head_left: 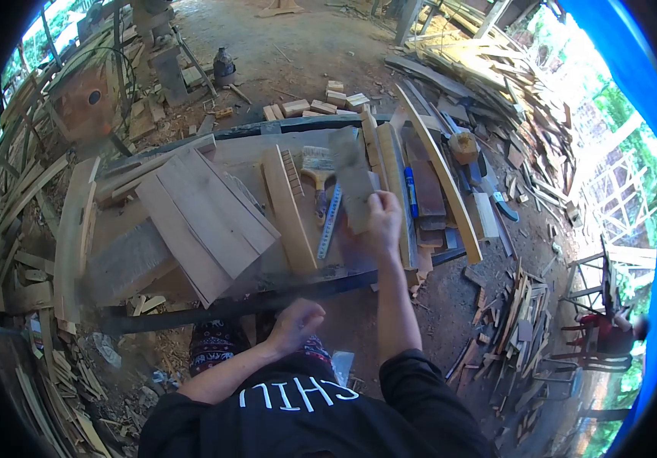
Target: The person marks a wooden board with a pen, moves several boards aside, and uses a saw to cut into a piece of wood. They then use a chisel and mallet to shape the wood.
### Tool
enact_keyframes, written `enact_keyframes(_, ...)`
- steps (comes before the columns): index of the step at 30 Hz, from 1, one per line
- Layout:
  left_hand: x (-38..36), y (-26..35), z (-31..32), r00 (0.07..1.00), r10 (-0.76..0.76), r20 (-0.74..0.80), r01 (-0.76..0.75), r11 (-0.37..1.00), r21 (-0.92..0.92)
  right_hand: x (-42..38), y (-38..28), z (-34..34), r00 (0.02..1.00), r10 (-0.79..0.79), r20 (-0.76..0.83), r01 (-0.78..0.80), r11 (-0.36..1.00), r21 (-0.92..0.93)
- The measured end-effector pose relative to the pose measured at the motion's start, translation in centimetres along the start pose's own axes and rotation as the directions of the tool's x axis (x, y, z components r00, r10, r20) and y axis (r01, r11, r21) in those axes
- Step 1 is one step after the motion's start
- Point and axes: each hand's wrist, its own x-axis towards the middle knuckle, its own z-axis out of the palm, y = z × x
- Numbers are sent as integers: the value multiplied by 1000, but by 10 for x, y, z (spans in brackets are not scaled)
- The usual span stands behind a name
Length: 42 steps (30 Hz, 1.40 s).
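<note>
Left hand (pixel 295 320) nearest, loosely curled, holds nothing, hangs off near edge of table (pixel 229 309). Right hand (pixel 382 221) farther out over table, clamped on lower end of flat wood piece (pixel 351 179). Piece blurred; long axis runs away from hand, up and slightly left. Ruler (pixel 330 221) lies just left of it, paintbrush (pixel 318 172) beyond, blue marker (pixel 411 191) to right. Plank stack (pixel 206 214) well left.

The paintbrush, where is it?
In the head view, the paintbrush lies on the workbench near the middle, between a wooden strip and the blurred wood piece in the right hand.
</note>
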Motion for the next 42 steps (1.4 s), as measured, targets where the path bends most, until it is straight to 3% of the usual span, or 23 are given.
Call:
enact_keyframes(2, -2, -4, 1, 1000, 8, -18, -8, 1000, -12, 29, 28, -25, 1000, -25, 3, 25, 998, 56)
enact_keyframes(5, -2, -3, 1, 999, 37, -9, -37, 999, 20, 41, 30, -44, 996, 91, 5, -91, 981, 174)
enact_keyframes(7, -2, -2, 2, 999, 41, 1, -41, 999, 20, 32, -2, -47, 997, 50, -57, -65, 954, -292)
enact_keyframes(8, -1, -2, 2, 999, 47, 8, -48, 999, 24, 28, -3, -47, 997, 50, -60, -65, 954, -293)
enact_keyframes(9, -1, -2, 2, 999, 49, 11, -49, 998, 24, 20, -4, -46, 992, -112, -64, 55, 813, -580)
enact_keyframes(10, -1, -2, 1, 998, 58, 6, -58, 998, 32, 12, -4, -46, 964, -265, -19, 142, 575, -805)
enact_keyframes(16, 5, 7, -2, 993, 116, 3, -116, 984, 137, -13, 0, -53, 963, -267, -42, 137, 613, -778)
enact_keyframes(18, 17, 18, 1, 988, 145, 45, -151, 973, 173, -16, -2, -61, 963, -268, 27, 194, 621, -759)
enact_keyframes(22, 58, 29, 19, 939, 336, 80, -345, 899, 272, -6, -12, -79, 943, -332, -31, 209, 662, -720)
enact_keyframes(24, 85, 29, 31, 860, 509, 16, -475, 790, 387, 3, -19, -96, 922, -381, -64, 224, 662, -716)
enact_keyframes(25, 98, 27, 33, 869, 480, 118, -477, 751, 456, 10, -22, -105, 906, -409, -106, 224, 678, -700)
enact_keyframes(26, 106, 26, 38, 862, 488, 136, -492, 742, 455, 15, -25, -115, 890, -437, -128, 218, 657, -722)
enact_keyframes(28, 123, 27, 50, 903, 401, 154, -397, 644, 653, 35, -16, -140, 868, -473, -153, 230, 655, -720)
enact_keyframes(32, 143, 8, 57, 890, 409, 200, -428, 599, 677, 73, 9, -189, 899, -360, -251, 105, 732, -674)
enact_keyframes(33, 145, 9, 56, 887, 413, 206, -435, 596, 675, 81, 4, -200, 955, -197, -222, -6, 735, -678)
enact_keyframes(34, 145, 9, 54, 889, 410, 206, -430, 589, 684, 85, 1, -203, 954, -197, -227, -10, 734, -679)
enact_keyframes(37, 144, 9, 57, 888, 416, 195, -428, 595, 680, 87, -9, -209, 981, 185, -60, -150, 525, -838)
enact_keyframes(42, 143, 6, 59, 907, 368, 206, -396, 576, 715, 90, 14, -206, 977, 211, 15, -102, 533, -840)
